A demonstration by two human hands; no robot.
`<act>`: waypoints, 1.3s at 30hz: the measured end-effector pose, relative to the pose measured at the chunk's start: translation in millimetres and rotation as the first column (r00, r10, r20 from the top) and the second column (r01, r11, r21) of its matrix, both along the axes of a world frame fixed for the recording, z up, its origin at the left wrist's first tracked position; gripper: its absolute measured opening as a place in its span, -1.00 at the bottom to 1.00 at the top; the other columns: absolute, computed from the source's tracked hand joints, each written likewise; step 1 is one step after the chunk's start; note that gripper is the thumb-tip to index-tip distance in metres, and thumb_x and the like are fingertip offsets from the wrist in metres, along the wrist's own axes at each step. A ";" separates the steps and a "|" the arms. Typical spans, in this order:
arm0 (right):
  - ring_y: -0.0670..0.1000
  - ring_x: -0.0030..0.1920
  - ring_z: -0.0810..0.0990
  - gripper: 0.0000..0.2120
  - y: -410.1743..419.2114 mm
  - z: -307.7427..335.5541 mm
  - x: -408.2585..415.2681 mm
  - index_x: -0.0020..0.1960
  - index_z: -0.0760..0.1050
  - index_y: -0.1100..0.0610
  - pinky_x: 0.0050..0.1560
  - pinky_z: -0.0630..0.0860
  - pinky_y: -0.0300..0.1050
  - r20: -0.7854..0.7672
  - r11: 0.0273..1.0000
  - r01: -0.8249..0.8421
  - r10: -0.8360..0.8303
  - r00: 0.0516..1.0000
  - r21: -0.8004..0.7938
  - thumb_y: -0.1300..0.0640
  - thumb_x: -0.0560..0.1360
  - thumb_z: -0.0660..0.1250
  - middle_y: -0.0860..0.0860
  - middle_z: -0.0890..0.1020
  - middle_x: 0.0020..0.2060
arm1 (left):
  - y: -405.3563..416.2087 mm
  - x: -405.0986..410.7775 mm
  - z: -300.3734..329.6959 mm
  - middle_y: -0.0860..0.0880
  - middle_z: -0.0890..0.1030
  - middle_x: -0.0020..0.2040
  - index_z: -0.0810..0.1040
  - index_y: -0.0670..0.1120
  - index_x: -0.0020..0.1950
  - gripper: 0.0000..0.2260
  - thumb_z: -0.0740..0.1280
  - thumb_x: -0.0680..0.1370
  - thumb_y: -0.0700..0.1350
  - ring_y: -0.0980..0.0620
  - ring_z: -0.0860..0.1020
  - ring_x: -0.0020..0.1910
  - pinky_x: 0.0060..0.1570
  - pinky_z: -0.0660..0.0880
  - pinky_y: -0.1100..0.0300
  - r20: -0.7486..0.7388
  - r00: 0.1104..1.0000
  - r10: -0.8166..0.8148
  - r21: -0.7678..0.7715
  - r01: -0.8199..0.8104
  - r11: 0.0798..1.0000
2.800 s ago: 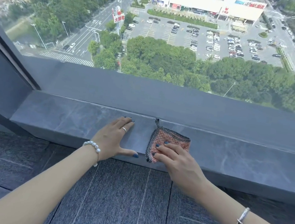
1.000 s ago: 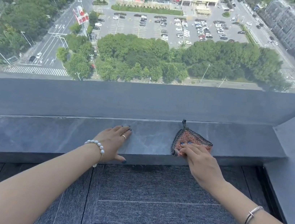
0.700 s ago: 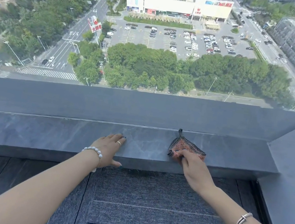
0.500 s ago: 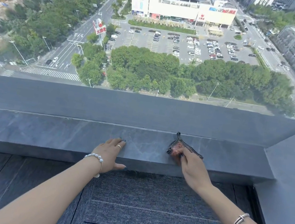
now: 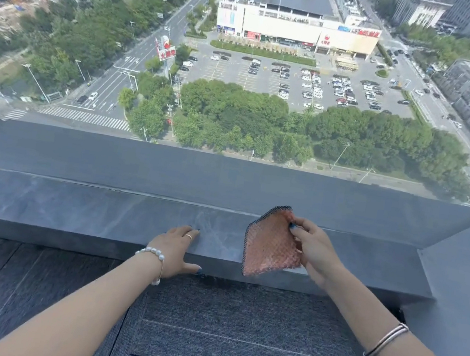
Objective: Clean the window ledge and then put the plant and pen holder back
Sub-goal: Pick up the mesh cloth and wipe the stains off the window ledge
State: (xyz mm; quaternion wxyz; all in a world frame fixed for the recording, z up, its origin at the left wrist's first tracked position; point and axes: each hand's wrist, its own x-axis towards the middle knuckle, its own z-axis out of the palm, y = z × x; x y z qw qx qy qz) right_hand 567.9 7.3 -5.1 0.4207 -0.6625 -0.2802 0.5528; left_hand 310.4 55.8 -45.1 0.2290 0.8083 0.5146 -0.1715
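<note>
The left hand (image 5: pixel 175 248) lies flat, fingers spread, on the grey window ledge (image 5: pixel 72 209), holding nothing. To its right, the right hand (image 5: pixel 312 250) pinches the pink mesh-edged cloth (image 5: pixel 271 244) clear of the ledge, hanging diamond-wise, long axis near vertical, bottom corner pointing down. Wiping looks about finished; the next move probably calls for setting the cloth aside and fetching plant and pen holder, neither in view.

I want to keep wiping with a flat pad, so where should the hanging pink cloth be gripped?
Take the cloth by its free lower corner, coming from the left with the left hand. The right hand pinches only the upper right edge, so it dangles as a diamond above the ledge.
</note>
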 end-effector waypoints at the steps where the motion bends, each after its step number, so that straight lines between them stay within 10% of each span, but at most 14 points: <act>1: -0.01 -0.23 0.51 -0.80 -1.1 -2.9 2.9 0.13 0.45 0.17 -0.33 0.44 -0.17 -0.025 0.999 0.030 -0.031 0.999 -0.034 0.24 0.60 0.08 0.07 0.54 -0.15 | -3.3 -0.9 -0.6 -0.04 0.11 0.56 0.04 -0.06 0.55 -0.25 0.30 0.50 0.19 -0.05 0.16 0.51 0.45 0.22 0.05 0.006 1.000 0.003 0.003 -0.003 1.000; 5: -0.04 -0.33 0.46 -0.72 5.1 -25.0 20.4 0.20 0.48 0.20 -0.37 0.36 -0.19 0.349 0.993 0.044 -0.002 0.937 -0.113 0.30 0.57 0.10 0.05 0.55 -0.14 | -1.2 2.5 -4.0 -0.03 0.13 0.54 0.07 -0.08 0.55 -0.26 0.30 0.50 0.18 -0.05 0.16 0.50 0.43 0.25 0.04 0.019 1.000 0.012 0.004 -0.012 1.000; 9: 0.01 -0.31 0.49 -0.69 6.5 -41.5 22.2 0.16 0.54 0.13 -0.31 0.36 -0.15 0.764 0.993 -0.112 0.106 0.637 -0.045 0.26 0.56 0.08 0.08 0.65 -0.01 | 2.7 6.1 -7.7 -0.02 0.12 0.53 0.08 -0.09 0.54 -0.26 0.31 0.50 0.18 -0.04 0.14 0.50 0.40 0.31 0.02 0.034 0.999 0.024 -0.001 -0.024 1.000; 14: 0.07 0.22 0.45 -0.66 -11.0 -62.2 -5.7 0.29 0.45 0.16 0.17 0.42 -0.08 0.918 0.906 -0.406 0.258 0.302 -0.121 0.08 0.56 0.15 0.06 0.53 0.22 | 8.4 7.8 -9.3 -0.01 0.09 0.54 0.06 -0.08 0.55 -0.25 0.30 0.50 0.19 -0.03 0.11 0.51 0.42 0.29 0.02 0.043 0.999 0.027 -0.013 -0.026 1.000; 20: 0.15 0.05 0.56 -0.45 -19.3 -81.5 -7.0 0.19 0.51 0.24 0.08 0.54 0.01 0.961 0.876 -0.430 0.270 0.064 -0.218 0.00 0.29 0.49 0.12 0.61 0.09 | 12.2 14.1 -9.6 -0.02 0.10 0.54 0.07 -0.07 0.54 -0.26 0.30 0.50 0.19 -0.03 0.14 0.50 0.40 0.31 0.02 0.048 0.999 0.012 -0.005 -0.012 1.000; 28: 0.05 0.09 0.48 -0.70 -19.2 -71.0 -8.2 0.17 0.50 0.14 -0.07 0.43 -0.15 0.951 0.928 -0.340 0.229 0.205 -0.150 0.23 0.46 0.19 0.01 0.59 0.09 | 15.9 12.0 -9.1 -0.04 0.22 0.50 0.16 -0.06 0.52 -0.33 0.28 0.51 0.19 -0.04 0.21 0.47 0.40 0.29 0.04 0.094 0.996 -0.014 0.017 0.013 1.000; 33: -0.05 -0.12 0.55 -0.78 -13.8 -37.9 -11.9 0.04 0.58 0.07 -0.14 0.38 -0.22 0.725 0.992 -0.083 0.126 0.677 -0.096 0.23 0.48 0.22 0.02 0.66 -0.07 | 29.9 13.8 24.0 -0.04 0.35 0.45 0.26 -0.04 0.48 -0.40 0.25 0.53 0.20 -0.03 0.28 0.44 0.41 0.24 0.07 0.182 0.983 -0.004 0.034 -0.002 0.999; 39: -0.12 -0.08 0.59 -0.79 -23.7 76.8 -39.5 -0.07 0.59 0.03 -0.20 0.43 -0.28 0.393 0.999 0.044 -0.052 0.918 0.029 0.27 0.49 0.24 -0.08 0.66 -0.15 | 31.5 -0.3 138.4 0.03 0.47 0.36 0.37 0.02 0.41 -0.51 0.23 0.53 0.21 0.05 0.40 0.36 0.36 0.29 0.17 0.355 0.935 0.018 0.123 -0.066 0.990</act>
